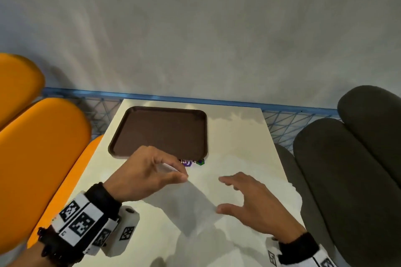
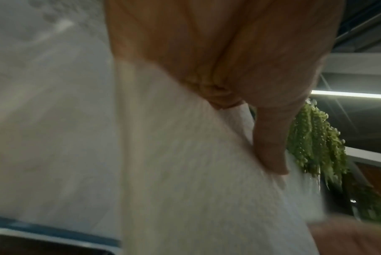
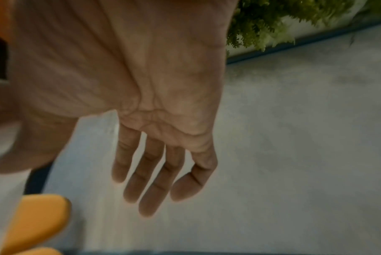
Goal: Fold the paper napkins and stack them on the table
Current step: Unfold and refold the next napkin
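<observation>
In the head view the left hand [image 1: 149, 174] sits at lower centre of the frame, its thumb and fingers curled together and pinching the upper corner of a white paper napkin [image 1: 191, 204], which hangs from that pinch down and to the right, its lower part over the pale table [image 1: 238, 136] near the middle bottom of the frame; whether the lower edge touches the tabletop cannot be told. The left wrist view shows the same napkin [image 2: 196, 172] filling the centre of the frame, blurred, with a finger of the left hand [image 2: 239, 60] laid along its right edge. The right hand [image 1: 253, 201] is at lower right of the head view, palm down, fingers spread and fairly straight, gripping nothing; its thumb tip lies just beside the napkin's right corner. The right wrist view confirms it: the right hand [image 3: 141, 103] is open-palmed with the fingers extended and only the little finger bent. A dark brown tray [image 1: 121, 136] lies on the table just above the left hand, and a small purple and green sticker [image 1: 193, 162] shows below the tray's near edge. Orange seats [image 1: 41, 147] fill the left side, dark grey cushions [image 1: 351, 169] the right
</observation>
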{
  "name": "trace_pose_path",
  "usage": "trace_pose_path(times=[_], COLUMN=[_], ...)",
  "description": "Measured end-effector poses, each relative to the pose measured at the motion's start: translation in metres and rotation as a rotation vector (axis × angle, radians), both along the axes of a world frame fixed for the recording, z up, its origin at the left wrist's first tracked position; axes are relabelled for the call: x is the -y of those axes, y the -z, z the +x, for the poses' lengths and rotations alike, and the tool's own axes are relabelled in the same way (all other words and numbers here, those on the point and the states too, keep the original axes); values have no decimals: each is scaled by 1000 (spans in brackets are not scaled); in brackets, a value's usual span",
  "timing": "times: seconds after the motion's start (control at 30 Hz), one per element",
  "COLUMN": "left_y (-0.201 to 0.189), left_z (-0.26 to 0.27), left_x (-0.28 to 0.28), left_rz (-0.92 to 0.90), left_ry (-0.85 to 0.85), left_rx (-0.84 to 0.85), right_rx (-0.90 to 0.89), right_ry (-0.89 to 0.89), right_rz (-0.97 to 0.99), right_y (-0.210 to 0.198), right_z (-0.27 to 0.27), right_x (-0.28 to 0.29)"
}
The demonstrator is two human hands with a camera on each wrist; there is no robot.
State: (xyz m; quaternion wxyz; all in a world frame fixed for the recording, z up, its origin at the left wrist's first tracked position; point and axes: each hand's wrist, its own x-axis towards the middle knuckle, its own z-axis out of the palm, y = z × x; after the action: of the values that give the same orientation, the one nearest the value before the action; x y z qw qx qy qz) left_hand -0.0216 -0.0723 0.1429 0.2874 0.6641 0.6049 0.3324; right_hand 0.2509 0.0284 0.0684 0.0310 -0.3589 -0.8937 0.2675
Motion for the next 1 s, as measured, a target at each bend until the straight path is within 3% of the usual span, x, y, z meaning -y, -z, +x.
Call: trace_pose_path(times=[0.17, 0.37, 0.47, 0.5, 0.57, 0.67, 0.77, 0.9, 1.0], left_y=[32, 55, 81, 92, 110, 146, 185, 232, 254], left_z=[5, -61, -87, -92, -108, -153, -195, -220, -233], left_x=[22, 51, 60, 62, 62, 65, 63, 43, 28], left_rz=[-48, -122, -439, -487, -470, -497, -605, -703, -699], left_ry=[28, -303, -144, -90, -136, -383, -564, -774, -828], left_rx=[39, 352, 394, 380, 284, 413, 575, 482, 302], right_rx=[-202, -142, -93, -84, -39, 50, -65, -181, -188], right_ry=[-262, -315, -315, -292, -243, -107, 196, 634, 760], right_rz=[-152, -260, -289, -317, -415, -597, -765, -816, -721], right_y=[-8, 12, 21, 24, 37, 72, 104, 145, 169], right_z=[-69, -103, -141, -155, -179, -198, -213, -250, -278], right_x=[32, 31, 32, 32, 32, 28, 24, 25, 22])
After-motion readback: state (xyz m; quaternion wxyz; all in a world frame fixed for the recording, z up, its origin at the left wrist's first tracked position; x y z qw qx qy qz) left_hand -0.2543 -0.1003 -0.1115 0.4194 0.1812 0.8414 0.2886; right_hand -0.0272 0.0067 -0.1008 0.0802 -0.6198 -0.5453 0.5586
